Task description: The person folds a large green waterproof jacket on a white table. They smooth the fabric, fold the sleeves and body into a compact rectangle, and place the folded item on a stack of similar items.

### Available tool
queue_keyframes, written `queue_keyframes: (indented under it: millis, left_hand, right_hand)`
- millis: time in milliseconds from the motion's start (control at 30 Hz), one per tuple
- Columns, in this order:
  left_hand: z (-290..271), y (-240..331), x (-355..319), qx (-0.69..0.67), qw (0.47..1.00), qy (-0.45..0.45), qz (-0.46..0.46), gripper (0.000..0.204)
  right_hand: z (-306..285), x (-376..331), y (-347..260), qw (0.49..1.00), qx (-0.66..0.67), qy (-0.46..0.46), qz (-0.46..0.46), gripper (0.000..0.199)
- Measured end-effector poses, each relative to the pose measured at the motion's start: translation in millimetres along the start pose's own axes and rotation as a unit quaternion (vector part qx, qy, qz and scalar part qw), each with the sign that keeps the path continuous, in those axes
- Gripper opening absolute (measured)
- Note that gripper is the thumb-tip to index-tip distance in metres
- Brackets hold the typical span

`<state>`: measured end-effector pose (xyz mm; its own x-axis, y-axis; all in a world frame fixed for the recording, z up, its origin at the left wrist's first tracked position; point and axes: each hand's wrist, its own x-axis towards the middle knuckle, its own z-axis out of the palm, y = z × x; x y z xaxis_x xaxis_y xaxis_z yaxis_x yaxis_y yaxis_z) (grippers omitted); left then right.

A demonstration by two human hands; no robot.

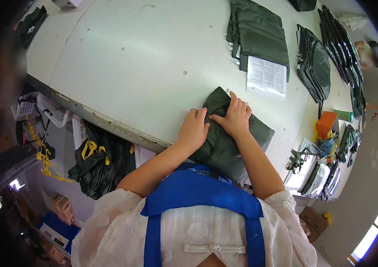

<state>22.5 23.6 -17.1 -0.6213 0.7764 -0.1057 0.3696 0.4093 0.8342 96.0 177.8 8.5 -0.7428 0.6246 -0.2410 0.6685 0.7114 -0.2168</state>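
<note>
Right in front of me, at the near edge of the table (122, 89), lies a dark green folded fabric piece (220, 149). Its upper corner is turned up into a loose flap. My left hand (194, 129) is closed on the left edge of that flap, thumb on top. From the right, my right hand (237, 115) grips the same flap, its thumb pointing toward my left hand and the other fingers bent around the far side. A small white tag sticks out beside my right index finger. The undersides of both hands are hidden.
A stack of dark green folded fabric (260, 35) with a printed sheet (266, 76) lies far right. Beyond are black-green bundles (313, 66), an orange box (327, 122) and a green cup (343, 115). Below the left table edge hangs dark fabric (104, 164) with yellow straps.
</note>
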Motion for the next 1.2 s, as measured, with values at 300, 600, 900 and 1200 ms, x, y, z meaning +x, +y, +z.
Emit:
queue_keyframes:
  millis: [300,600,900,1200]
  left_hand:
    - [-7,16,12,-0.066,0.993,0.034,-0.088,0.046]
    - [-18,33,15,-0.092,0.989,-0.081,-0.079,0.042]
    - [-14,35,21,0.096,0.992,0.055,0.057,0.025]
    - [3,47,10,0.147,0.964,-0.031,0.218,0.01]
  right_hand:
    - [-57,48,25,0.916,0.264,-0.302,0.004,0.08]
    - [-53,26,37,0.922,0.303,-0.231,-0.064,0.058]
    - [-18,17,42,0.983,0.177,-0.053,-0.001,0.06]
    - [15,15,28,0.999,0.043,0.022,-0.011,0.028]
